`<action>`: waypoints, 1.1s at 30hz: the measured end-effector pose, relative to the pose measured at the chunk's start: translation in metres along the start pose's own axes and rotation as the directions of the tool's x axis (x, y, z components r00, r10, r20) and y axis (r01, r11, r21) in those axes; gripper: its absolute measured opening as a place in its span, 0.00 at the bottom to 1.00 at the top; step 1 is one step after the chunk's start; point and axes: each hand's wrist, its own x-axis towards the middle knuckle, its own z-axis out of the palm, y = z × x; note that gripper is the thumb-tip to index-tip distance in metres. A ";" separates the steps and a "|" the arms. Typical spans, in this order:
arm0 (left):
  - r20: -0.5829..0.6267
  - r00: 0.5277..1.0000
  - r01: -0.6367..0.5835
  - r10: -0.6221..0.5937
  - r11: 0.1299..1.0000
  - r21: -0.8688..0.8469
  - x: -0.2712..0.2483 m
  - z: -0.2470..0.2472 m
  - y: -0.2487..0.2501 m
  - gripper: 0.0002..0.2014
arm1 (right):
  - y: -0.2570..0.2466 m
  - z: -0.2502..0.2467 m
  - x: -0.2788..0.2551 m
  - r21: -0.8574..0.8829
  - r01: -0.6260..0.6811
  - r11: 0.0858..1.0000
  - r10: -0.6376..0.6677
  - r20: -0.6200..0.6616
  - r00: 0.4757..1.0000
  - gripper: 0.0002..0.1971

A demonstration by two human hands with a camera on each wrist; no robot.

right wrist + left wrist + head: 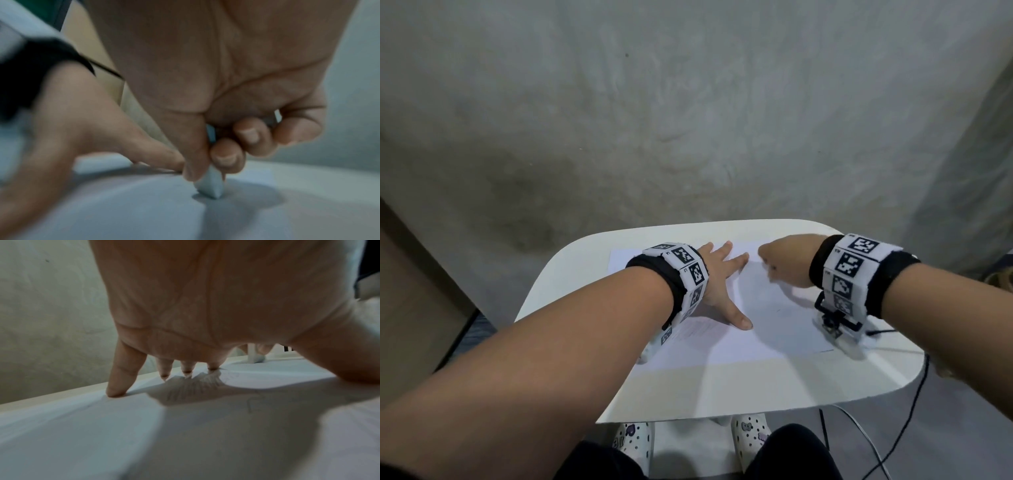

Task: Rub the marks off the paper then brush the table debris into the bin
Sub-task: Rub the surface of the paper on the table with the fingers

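Observation:
A white sheet of paper (767,329) lies on the small white table (722,387). My left hand (719,277) is spread flat on the sheet, fingers straight, holding it down; the left wrist view shows its fingertips (116,392) pressing near the paper's far edge, with faint pencil marks (193,387) beyond them. My right hand (784,260) is curled at the sheet's far right part. It pinches a pale eraser (210,186) between thumb and fingers, its tip touching the paper (144,203).
A grey plastered wall (688,120) rises behind the table. A brown panel (410,301) stands at the left. Black cables (907,428) hang off the table's right edge. My shoes (750,435) show under its front edge. No bin or brush is in view.

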 end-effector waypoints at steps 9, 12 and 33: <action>0.011 1.000 -0.004 0.004 1.000 0.000 -0.002 -0.003 0.001 0.63 | 0.003 -0.005 -0.002 0.077 0.005 0.997 -0.009 0.049 0.999 0.04; 0.014 1.000 -0.011 0.011 1.000 -0.017 -0.004 -0.005 0.001 0.62 | 0.024 -0.015 0.006 0.303 -0.075 0.950 0.106 -0.088 0.990 0.01; -0.013 0.997 -0.074 0.075 0.997 0.011 0.014 -0.016 -0.002 0.63 | 0.010 -0.018 0.040 0.060 -0.111 0.992 0.114 -0.042 0.993 0.08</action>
